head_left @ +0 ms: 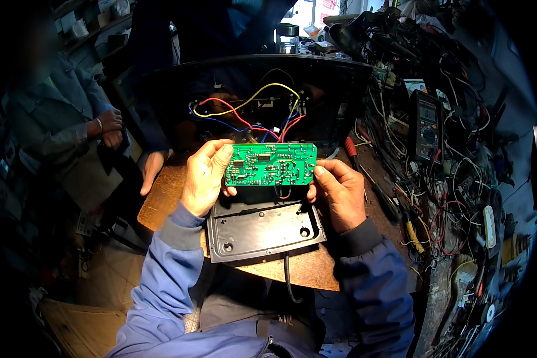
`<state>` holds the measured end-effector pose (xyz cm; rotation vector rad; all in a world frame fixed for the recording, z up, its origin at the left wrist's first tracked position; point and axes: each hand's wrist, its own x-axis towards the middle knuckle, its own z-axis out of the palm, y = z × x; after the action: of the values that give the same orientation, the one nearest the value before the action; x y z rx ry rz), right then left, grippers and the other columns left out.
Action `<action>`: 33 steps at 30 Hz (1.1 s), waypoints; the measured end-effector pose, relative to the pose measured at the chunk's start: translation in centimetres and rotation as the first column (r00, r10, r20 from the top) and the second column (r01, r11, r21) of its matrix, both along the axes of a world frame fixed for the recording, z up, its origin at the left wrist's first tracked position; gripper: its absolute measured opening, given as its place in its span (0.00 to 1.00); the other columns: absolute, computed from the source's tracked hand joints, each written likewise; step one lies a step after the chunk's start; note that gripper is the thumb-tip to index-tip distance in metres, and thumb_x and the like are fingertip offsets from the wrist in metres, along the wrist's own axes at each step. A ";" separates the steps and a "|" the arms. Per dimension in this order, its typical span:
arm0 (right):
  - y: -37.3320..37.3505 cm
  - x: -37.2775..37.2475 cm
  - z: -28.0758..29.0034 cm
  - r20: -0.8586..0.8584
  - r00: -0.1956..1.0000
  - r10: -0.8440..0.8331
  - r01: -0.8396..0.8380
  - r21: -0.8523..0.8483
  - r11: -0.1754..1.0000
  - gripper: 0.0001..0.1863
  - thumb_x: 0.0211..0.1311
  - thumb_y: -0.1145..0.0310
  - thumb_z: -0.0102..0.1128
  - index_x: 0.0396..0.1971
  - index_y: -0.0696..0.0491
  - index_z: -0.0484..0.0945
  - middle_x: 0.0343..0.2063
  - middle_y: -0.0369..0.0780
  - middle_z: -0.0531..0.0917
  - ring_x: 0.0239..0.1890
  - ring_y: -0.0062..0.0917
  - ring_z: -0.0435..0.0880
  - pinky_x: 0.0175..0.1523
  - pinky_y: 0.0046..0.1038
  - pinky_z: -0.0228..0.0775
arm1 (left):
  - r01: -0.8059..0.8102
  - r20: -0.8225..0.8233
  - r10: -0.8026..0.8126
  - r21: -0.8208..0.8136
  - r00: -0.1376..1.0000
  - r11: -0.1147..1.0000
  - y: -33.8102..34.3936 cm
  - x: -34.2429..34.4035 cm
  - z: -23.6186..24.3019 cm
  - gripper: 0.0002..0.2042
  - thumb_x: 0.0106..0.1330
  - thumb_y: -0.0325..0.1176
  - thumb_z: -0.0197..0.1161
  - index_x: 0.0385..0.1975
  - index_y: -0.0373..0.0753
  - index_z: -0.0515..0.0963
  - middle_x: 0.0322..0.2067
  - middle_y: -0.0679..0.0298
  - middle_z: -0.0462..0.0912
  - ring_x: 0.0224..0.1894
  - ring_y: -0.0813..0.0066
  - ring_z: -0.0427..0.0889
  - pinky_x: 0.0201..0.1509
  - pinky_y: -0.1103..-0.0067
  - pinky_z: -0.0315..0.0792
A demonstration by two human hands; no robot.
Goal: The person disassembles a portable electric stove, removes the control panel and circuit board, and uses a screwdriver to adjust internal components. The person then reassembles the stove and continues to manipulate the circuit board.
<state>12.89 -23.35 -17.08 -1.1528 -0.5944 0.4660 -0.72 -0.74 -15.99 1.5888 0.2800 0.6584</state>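
Between my hands is a green circuit board (271, 165), its component side facing me. My left hand (205, 178) pinches its left end, thumb on the face. At the right end, the thumb and fingers of my right hand (340, 190) grip the edge. Red, blue and yellow wires (247, 98) run from behind the board to a large black panel (173, 89) standing upright beyond it. Below the board lies an open black plastic housing (262, 230) on the wooden table, with a black cable (288, 280) hanging from its near side.
Right of my hands lie a red-handled tool (351, 148), a yellow-handled tool (414, 237) and a multimeter (428, 128) among heaped cables. A seated person (65, 119) is at the left. Another person's hand (153, 170) rests by the wooden table (161, 194). A jar (287, 39) stands behind the panel.
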 end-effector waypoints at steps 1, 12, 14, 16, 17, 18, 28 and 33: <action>0.0 0.0 0.0 0.001 1.000 -0.006 0.006 -0.004 1.000 0.11 0.75 0.73 0.56 0.47 0.64 0.81 0.27 0.37 0.83 0.25 0.16 0.80 0.31 0.20 0.73 | 0.008 -0.005 -0.008 -0.002 1.000 1.000 0.1 0.0 0.0 0.23 0.75 0.50 0.59 0.54 0.32 0.75 0.34 0.63 0.85 0.19 0.82 0.80 0.18 0.86 0.74; -0.1 0.1 -0.2 -0.005 1.000 -0.010 0.010 -0.004 1.000 0.11 0.75 0.73 0.56 0.48 0.65 0.80 0.27 0.38 0.83 0.25 0.17 0.80 0.31 0.19 0.74 | 0.012 -0.001 -0.012 -0.012 1.000 1.000 0.0 0.2 0.0 0.20 0.77 0.47 0.59 0.52 0.33 0.76 0.29 0.65 0.83 0.17 0.83 0.78 0.16 0.87 0.71; 0.0 0.1 -0.1 -0.010 1.000 -0.004 0.004 -0.006 1.000 0.11 0.75 0.73 0.56 0.48 0.65 0.80 0.27 0.38 0.83 0.25 0.17 0.80 0.32 0.20 0.74 | 0.009 -0.004 -0.009 -0.012 1.000 1.000 -0.1 0.2 -0.1 0.20 0.77 0.47 0.59 0.52 0.33 0.76 0.29 0.65 0.83 0.17 0.83 0.78 0.16 0.87 0.71; 0.1 0.1 -0.3 -0.015 1.000 0.005 -0.005 0.001 1.000 0.11 0.75 0.73 0.56 0.48 0.65 0.80 0.27 0.38 0.83 0.26 0.17 0.80 0.32 0.20 0.74 | 0.026 -0.013 -0.026 0.003 1.000 1.000 0.2 -0.1 -0.1 0.23 0.76 0.49 0.59 0.52 0.33 0.76 0.33 0.63 0.85 0.19 0.83 0.79 0.17 0.87 0.73; 0.1 0.1 -0.2 -0.013 1.000 0.006 -0.006 0.002 1.000 0.11 0.75 0.73 0.56 0.48 0.65 0.80 0.27 0.38 0.83 0.26 0.17 0.80 0.32 0.20 0.74 | 0.018 -0.013 -0.018 0.004 1.000 1.000 0.2 -0.1 -0.1 0.23 0.76 0.49 0.59 0.52 0.33 0.76 0.33 0.64 0.85 0.18 0.83 0.79 0.17 0.87 0.73; 0.0 0.1 -0.2 -0.011 1.000 0.003 -0.003 -0.001 1.000 0.11 0.75 0.73 0.55 0.48 0.65 0.80 0.27 0.38 0.83 0.26 0.17 0.80 0.32 0.20 0.74 | 0.013 -0.013 -0.013 0.003 1.000 1.000 0.2 0.0 -0.1 0.23 0.76 0.49 0.59 0.52 0.32 0.76 0.32 0.64 0.85 0.18 0.83 0.79 0.17 0.87 0.73; 0.0 0.2 -0.1 0.006 1.000 -0.007 0.007 -0.015 1.000 0.11 0.75 0.73 0.56 0.48 0.65 0.80 0.27 0.38 0.83 0.26 0.17 0.81 0.32 0.20 0.74 | 0.023 -0.017 -0.024 -0.010 1.000 1.000 0.1 0.1 0.2 0.23 0.76 0.50 0.59 0.53 0.32 0.76 0.30 0.64 0.84 0.16 0.83 0.78 0.17 0.88 0.73; 0.0 0.0 0.2 -0.001 1.000 -0.016 0.016 -0.013 1.000 0.11 0.75 0.73 0.56 0.47 0.65 0.80 0.27 0.39 0.83 0.25 0.18 0.81 0.32 0.20 0.75 | 0.029 -0.016 -0.029 -0.013 0.999 1.000 -0.1 0.2 0.4 0.19 0.77 0.46 0.58 0.50 0.32 0.76 0.26 0.65 0.82 0.16 0.83 0.77 0.16 0.87 0.71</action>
<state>12.93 -23.39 -16.92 -1.1690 -0.5822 0.4576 -0.56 -0.80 -15.56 1.5835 0.2722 0.6211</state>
